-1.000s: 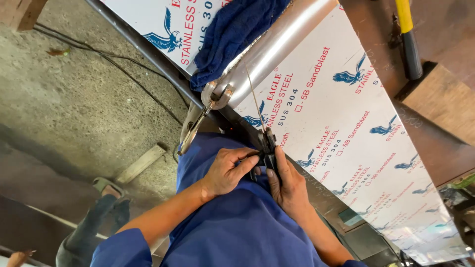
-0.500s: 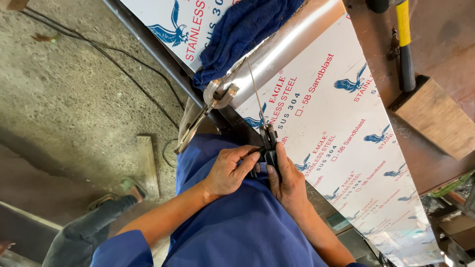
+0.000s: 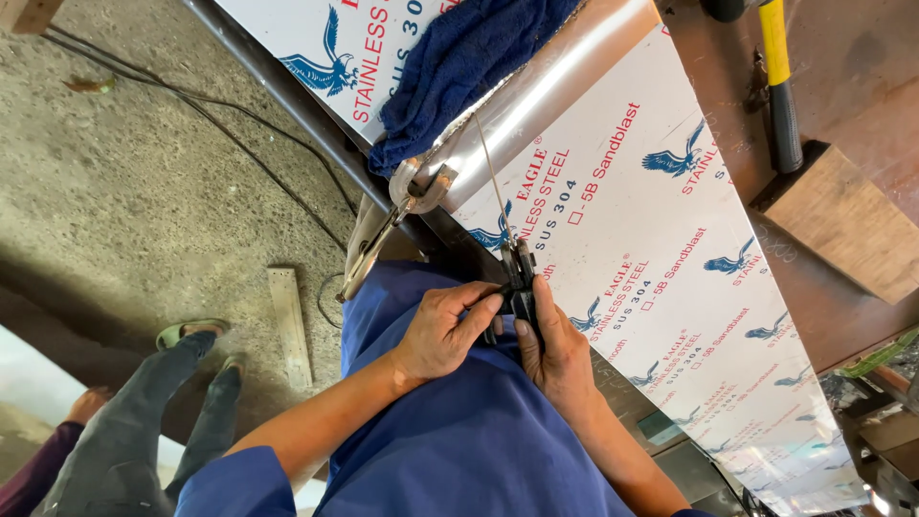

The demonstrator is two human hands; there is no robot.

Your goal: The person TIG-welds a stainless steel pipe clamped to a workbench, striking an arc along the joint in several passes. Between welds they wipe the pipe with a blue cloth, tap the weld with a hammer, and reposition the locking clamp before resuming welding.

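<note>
Left hand and right hand both grip a small black hand tool at the near edge of the white film-covered steel sheet; a thin wire runs from it to the shiny rolled metal tube. Since the earlier frame the hands remain closed on the tool, while the bystander's dark-trousered legs have shifted. Bare concrete floor lies open left of the bench edge, and a blue towel drapes the tube.

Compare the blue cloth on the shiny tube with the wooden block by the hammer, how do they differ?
The blue cloth is soft, crumpled and draped over the shiny tube; the wooden block is rigid, square-edged and lies flat on the brown benchtop. The cloth is dark blue, the block light brown. Neither is touched by a hand.
</note>
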